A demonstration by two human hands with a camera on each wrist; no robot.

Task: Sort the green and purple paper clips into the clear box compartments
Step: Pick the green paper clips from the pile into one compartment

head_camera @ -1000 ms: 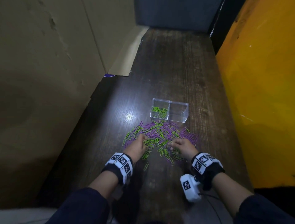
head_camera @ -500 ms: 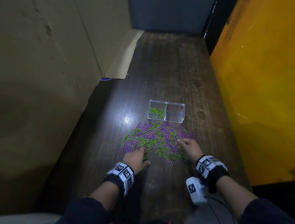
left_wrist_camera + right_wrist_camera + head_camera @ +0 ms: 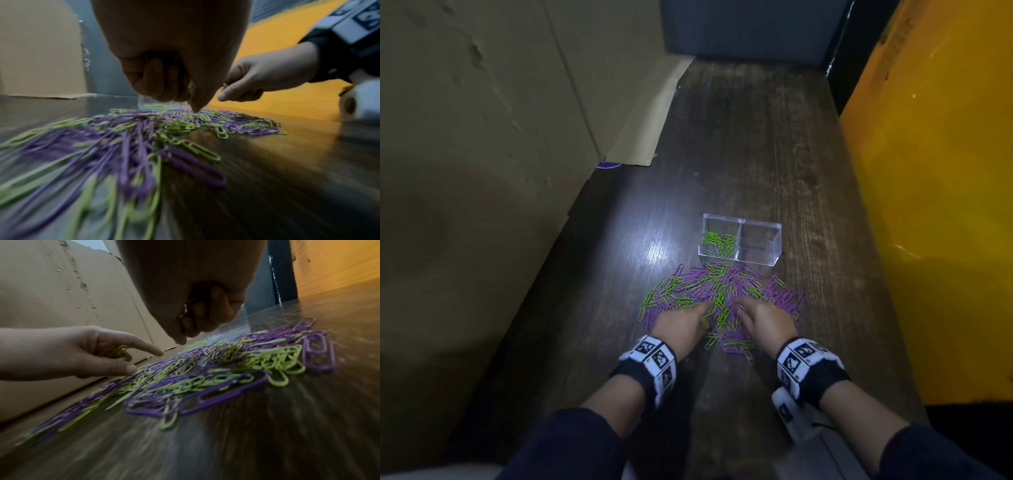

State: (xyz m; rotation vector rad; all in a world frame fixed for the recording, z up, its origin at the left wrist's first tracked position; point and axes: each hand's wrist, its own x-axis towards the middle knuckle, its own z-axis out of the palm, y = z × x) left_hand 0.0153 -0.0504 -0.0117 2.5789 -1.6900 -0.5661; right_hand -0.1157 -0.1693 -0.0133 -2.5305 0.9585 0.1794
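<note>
both hands sit on the mixed heap of green and purple paper clips (image 3: 719, 291) on the dark wooden table (image 3: 756, 154). the left hand (image 3: 681, 325) holds green clips in curled fingers, as does the right hand (image 3: 767, 322). the clear plastic two-compartment box (image 3: 741, 240) stands just beyond the heap, green clips in its left compartment.

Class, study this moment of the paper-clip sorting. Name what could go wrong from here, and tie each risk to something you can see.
1. In the pile, green and purple clips lie tangled, so a purple one may ride along with a green pick.
2. The left hand already holds green clips while its forefinger reaches for more; some could slip out.
3. The clear box stands right beside the pile, so a sweep may nudge it.
</note>
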